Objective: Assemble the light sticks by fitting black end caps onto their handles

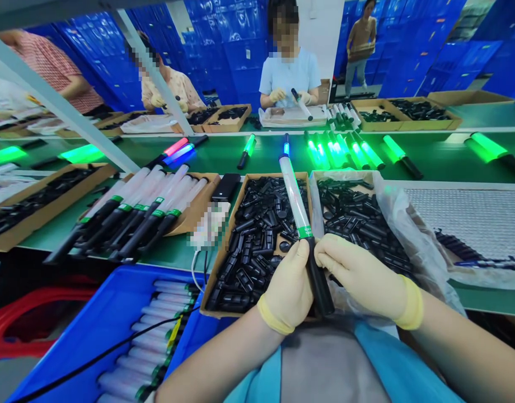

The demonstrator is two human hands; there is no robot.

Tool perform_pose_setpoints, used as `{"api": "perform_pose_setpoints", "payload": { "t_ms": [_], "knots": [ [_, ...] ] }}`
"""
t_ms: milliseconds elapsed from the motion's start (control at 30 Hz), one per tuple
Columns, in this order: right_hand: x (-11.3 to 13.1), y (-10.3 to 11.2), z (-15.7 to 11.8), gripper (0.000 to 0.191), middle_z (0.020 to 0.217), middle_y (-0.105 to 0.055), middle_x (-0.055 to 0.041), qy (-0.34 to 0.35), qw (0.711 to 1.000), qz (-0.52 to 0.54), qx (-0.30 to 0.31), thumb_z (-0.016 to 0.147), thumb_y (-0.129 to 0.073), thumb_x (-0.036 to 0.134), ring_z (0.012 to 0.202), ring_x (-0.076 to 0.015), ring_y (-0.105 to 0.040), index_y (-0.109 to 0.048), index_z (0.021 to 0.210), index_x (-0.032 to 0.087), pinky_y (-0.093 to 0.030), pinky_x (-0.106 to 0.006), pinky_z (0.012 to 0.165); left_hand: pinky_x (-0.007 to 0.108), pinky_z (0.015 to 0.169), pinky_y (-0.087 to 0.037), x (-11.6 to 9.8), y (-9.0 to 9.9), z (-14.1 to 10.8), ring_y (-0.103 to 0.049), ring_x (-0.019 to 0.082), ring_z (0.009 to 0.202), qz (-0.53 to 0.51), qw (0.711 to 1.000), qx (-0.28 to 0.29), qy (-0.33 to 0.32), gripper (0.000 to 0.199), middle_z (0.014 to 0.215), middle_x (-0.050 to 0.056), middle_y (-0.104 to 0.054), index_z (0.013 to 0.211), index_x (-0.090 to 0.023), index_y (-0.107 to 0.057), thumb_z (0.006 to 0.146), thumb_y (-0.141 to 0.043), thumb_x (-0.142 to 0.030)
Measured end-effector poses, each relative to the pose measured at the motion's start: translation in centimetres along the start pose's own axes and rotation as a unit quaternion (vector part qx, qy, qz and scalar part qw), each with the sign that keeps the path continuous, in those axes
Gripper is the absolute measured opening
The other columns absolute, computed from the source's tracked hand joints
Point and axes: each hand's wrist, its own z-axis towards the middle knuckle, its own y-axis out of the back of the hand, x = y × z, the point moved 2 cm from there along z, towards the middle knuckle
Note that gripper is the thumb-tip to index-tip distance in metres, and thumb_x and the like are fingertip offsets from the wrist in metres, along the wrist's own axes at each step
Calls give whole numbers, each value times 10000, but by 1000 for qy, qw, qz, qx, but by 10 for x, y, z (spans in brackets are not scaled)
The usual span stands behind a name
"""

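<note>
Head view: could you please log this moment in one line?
left hand: holding light stick | right hand: touching its black handle | nearby: loose black parts

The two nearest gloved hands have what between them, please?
Head view: the black handle of a light stick lies between the left hand and right hand.

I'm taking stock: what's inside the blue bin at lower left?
The blue bin holds a row of translucent sticks, with a black cable crossing above them. Anything beneath the sticks or behind the left forearm is covered.
</note>
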Motion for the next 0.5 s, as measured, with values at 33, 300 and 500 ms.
{"api": "perform_pose_setpoints", "payload": {
  "t_ms": [33, 300, 500],
  "knots": [
    [-1, 1, 0, 247, 825, -534, -32, -5, 1000, 8, 8, 993, -359, 251, 755, -154, -485, -489, 791, 199, -450, -285, 681, 370, 956, -483, 1, 0, 0, -628, 225, 1022, 2, 1000, -1, 0, 264, 988, 66, -677, 998, -151, -632, 860, -664, -374],
    [-4, 12, -16, 224, 776, -542, 1, -90, 978, 188, -20, 932, -514, 358, 731, -136, -509, -481, 777, 200, -450, -260, 660, 353, 826, -542, -5, 0, 11, -663, 203, 857, 13, 999, -42, 3, 271, 892, 68, -667, 951, -140, -626, 854, -669, -390],
    [-58, 35, -34, 205, 897, -640, -35, -181, 967, 22, -180, 890, -562, 406, 801, -176, -607, -577, 890, 202, -494, -313, 728, 203, 545, -479, -17, 7, 13, -573, 97, 614, 57, 991, -121, 11, 343, 770, 6, -568, 1095, -157, -618, 881, -627, -425]
  ]
}}
